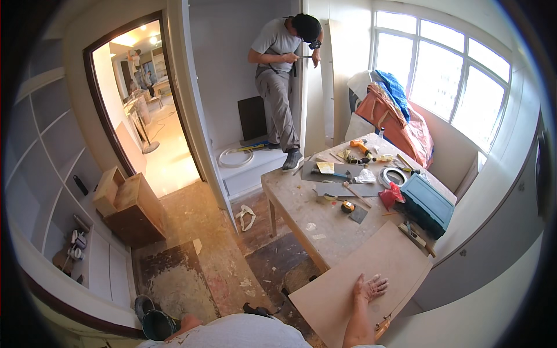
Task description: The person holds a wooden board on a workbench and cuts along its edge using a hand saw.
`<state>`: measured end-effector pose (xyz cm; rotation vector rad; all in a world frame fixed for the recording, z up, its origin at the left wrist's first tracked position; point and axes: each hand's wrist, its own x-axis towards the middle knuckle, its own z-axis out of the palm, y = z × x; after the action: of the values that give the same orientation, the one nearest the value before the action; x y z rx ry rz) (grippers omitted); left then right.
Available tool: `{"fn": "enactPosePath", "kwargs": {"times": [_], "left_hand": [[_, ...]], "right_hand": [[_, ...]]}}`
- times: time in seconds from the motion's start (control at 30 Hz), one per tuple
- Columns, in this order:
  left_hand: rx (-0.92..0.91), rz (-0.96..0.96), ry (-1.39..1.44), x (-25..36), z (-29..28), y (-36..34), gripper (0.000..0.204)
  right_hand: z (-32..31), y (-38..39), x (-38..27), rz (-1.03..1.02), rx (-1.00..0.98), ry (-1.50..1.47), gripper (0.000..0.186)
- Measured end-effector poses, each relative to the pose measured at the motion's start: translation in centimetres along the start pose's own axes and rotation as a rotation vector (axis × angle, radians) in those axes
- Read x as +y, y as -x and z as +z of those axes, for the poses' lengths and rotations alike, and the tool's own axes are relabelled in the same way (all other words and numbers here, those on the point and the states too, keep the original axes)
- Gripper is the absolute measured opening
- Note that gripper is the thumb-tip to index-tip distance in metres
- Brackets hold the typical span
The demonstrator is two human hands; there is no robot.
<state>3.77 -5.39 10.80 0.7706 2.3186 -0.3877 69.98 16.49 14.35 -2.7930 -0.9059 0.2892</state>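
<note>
My right hand [371, 287] rests palm down on a pale flat board [331, 298], its fingers spread and whitish with dust. The board lies over the near right end of a wooden worktable [296, 214]. At the lower left, only a bit of my left hand or forearm [187, 326] shows beside a dark bucket [159, 325]; its fingers are hidden, so I cannot make out whether it holds anything. Near the board's far corner are a hand plane [413, 235] and a closed teal toolbox [428, 203].
Another person [278, 75] stands with a foot on the table's far corner. A tape measure [347, 207], an orange power drill [361, 146], a red bag [392, 196] and a white roll [393, 177] crowd the tabletop. A wooden box unit [136, 211] stands left, near the doorway.
</note>
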Motion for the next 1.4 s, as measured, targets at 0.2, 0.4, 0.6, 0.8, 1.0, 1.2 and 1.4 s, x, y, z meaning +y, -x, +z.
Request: {"fn": "enactPosePath", "kwargs": {"times": [0.2,0.4,0.6,0.8,1.0,1.2,1.4], "left_hand": [[0.059,0.055,-0.014,-0.7,0.8,-0.7,0.044],[0.047,0.011,-0.019,-0.1,0.7,-0.5,0.049],[0.074,0.013,-0.022,-0.4,0.9,-0.8,0.049],[0.053,0.041,-0.022,-1.2,1.6,-2.6,0.052],[0.03,0.04,-0.028,-1.6,2.1,-4.0,0.05],[0.041,0.021,-0.022,-0.7,1.2,-2.7,0.046],[0.071,0.059,-0.05,-0.7,0.9,-2.5,0.046]], "right_hand": [[-0.1,0.0,-0.1,0.001,-0.009,0.004,0.095],[-0.1,0.0,0.0,0.007,-0.006,0.024,0.095],[0.0,0.0,0.0,0.0,-0.005,0.02,0.095],[0.1,-0.1,0.1,0.0,0.012,0.022,0.094],[0.2,0.0,0.0,-0.004,0.015,0.012,0.094],[0.4,-0.1,0.1,0.001,0.014,0.011,0.094],[0.2,0.0,0.1,-0.005,0.007,-0.005,0.095]]}}
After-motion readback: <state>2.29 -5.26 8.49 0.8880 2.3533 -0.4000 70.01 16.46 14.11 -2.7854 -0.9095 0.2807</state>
